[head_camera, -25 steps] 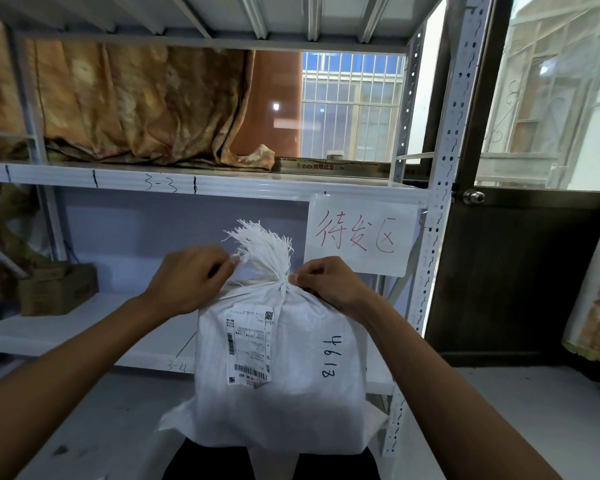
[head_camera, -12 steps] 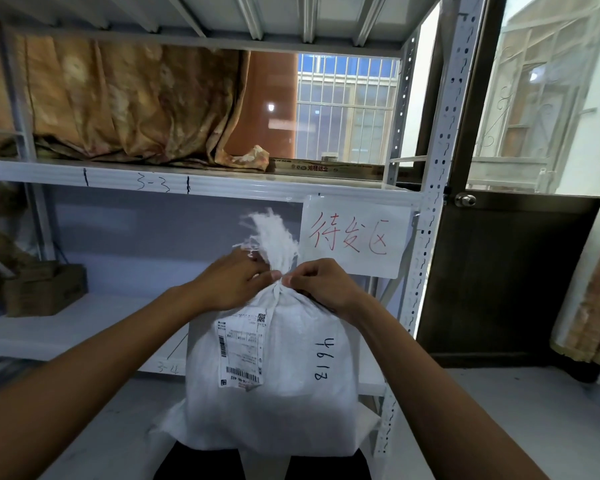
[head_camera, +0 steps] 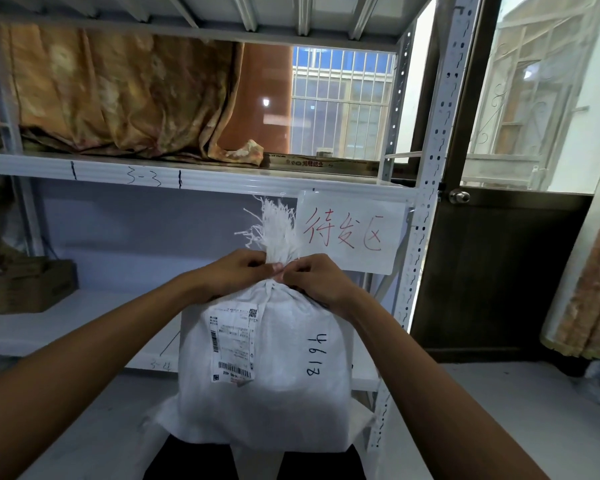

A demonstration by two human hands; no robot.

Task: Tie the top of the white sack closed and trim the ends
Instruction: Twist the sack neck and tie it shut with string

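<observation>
The white sack point(head_camera: 267, 382) stands upright right in front of me, before the metal shelf rack point(head_camera: 201, 180), its bottom spreading over something dark that I cannot make out. A shipping label point(head_camera: 232, 342) is stuck on its front, and the number 4613 is handwritten down the side to the right of it. The neck is gathered tight, and the frayed top point(head_camera: 274, 225) sticks up above my hands in a loose white tuft. My left hand point(head_camera: 236, 271) is pinched on the neck from the left, fingers curled in. My right hand point(head_camera: 317, 280) is pinched on it from the right, and my two thumbs nearly touch at the gather. Behind the tuft, a paper sign point(head_camera: 350, 233) with red writing hangs from the rack. A cardboard box point(head_camera: 32, 285) sits on the lower shelf to the far left.
</observation>
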